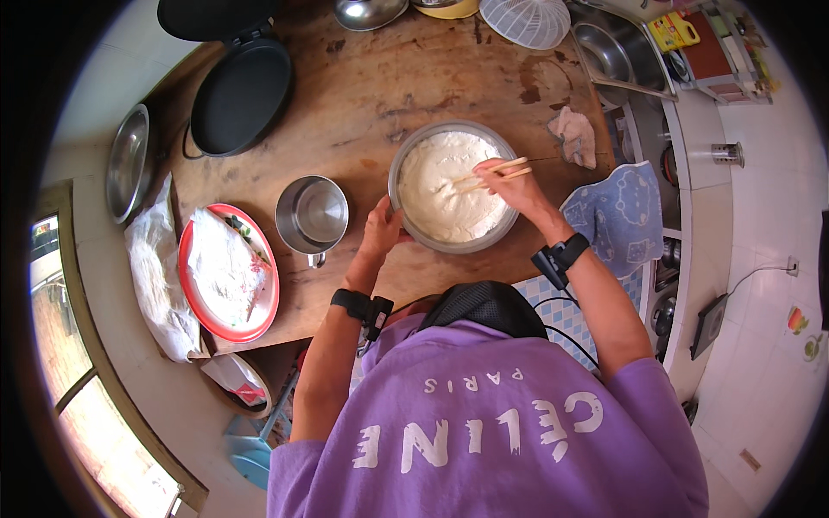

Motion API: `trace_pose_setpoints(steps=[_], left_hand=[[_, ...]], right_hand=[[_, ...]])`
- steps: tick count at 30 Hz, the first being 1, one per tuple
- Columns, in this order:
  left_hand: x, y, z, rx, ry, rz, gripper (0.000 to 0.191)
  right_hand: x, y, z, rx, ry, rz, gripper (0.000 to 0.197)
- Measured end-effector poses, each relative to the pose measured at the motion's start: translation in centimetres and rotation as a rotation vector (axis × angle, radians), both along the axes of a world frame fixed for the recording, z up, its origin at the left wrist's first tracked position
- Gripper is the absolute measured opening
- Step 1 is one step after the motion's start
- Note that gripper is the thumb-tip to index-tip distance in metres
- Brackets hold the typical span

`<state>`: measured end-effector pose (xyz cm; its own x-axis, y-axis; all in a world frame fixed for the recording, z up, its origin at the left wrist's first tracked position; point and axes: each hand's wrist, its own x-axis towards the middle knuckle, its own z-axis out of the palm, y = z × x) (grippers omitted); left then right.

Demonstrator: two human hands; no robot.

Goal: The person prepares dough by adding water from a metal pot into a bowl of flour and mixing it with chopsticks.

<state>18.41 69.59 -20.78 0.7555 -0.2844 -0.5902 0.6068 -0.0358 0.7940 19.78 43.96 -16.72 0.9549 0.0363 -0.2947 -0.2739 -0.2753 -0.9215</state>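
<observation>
A round metal bowl (396, 169) stands on the wooden table in front of me, filled with white flour (447, 162). At the bowl's near left side, my left hand (382, 226) grips the rim. My right hand (511, 184) holds a pair of wooden chopsticks (476, 180), whose tips are down in the flour near its middle, where it looks clumped. Left of my left hand stands a steel cup (312, 215) with a handle, which seems to hold clear liquid.
A red-rimmed oval tray (228, 331) carries a plastic bag and greens. Behind stands an opened black electric griddle (239, 97). Cloths, one pink (575, 136) and one blue (615, 217), lie at the right edge. A white mesh basket (528, 22) and a sink (647, 55) are farther back.
</observation>
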Motion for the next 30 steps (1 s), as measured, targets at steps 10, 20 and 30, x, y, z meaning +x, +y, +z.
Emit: trace_pose_setpoints(steps=[10, 20, 30], left_hand=[[0.4, -0.5, 0.1, 0.0, -0.045, -0.044, 0.036], [0.6, -0.8, 0.6, 0.026, 0.014, -0.032, 0.037], [0.2, 0.0, -0.3, -0.007, -0.034, -0.02, 0.037]], right_hand=[[0.1, 3.0, -1.6, 0.241, 0.045, -0.136, 0.017], [2.6, 0.7, -1.3, 0.187, -0.082, -0.478, 0.018], [-0.4, -2.6, 0.6, -0.038, 0.143, -0.023, 0.019]])
